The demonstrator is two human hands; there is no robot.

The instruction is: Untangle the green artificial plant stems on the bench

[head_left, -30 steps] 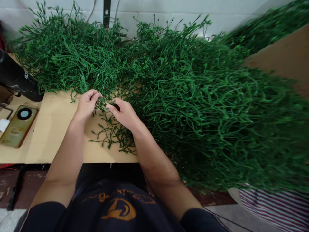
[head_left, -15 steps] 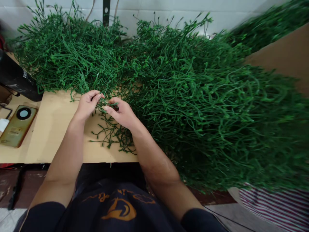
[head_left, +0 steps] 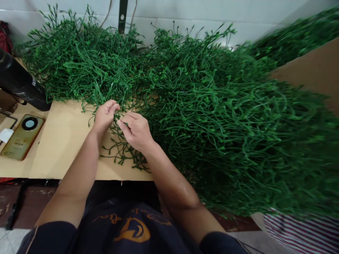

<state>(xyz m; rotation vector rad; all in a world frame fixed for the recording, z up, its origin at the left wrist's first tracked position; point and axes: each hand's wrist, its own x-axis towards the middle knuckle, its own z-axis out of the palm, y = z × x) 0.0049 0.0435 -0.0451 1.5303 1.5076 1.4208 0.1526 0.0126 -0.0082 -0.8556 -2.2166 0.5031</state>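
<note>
My left hand (head_left: 106, 114) is closed in a pinch at the front edge of the left green pile, over the board. Just to its right, my right hand (head_left: 136, 130) is also closed, thumb against the fingers, with a bit of green stem between them. What the left fingertips hold is too small to make out. Thin green plastic stems (head_left: 120, 150) lie loose on the tan board (head_left: 63, 141) below the hands. A large heap of green stems (head_left: 212, 116) spreads to the right, and another pile (head_left: 87, 67) stands behind my hands.
A black bottle (head_left: 23, 84) leans at the left, with a gold phone (head_left: 23, 137) and a white plug (head_left: 5, 135) in front of it. Brown cardboard (head_left: 312, 67) rises at the right. Striped cloth (head_left: 299, 229) shows at the lower right.
The right hand's fingers have closed together and its knuckles turned upward. The left hand remains pinched near it. The whole view has shifted slightly.
</note>
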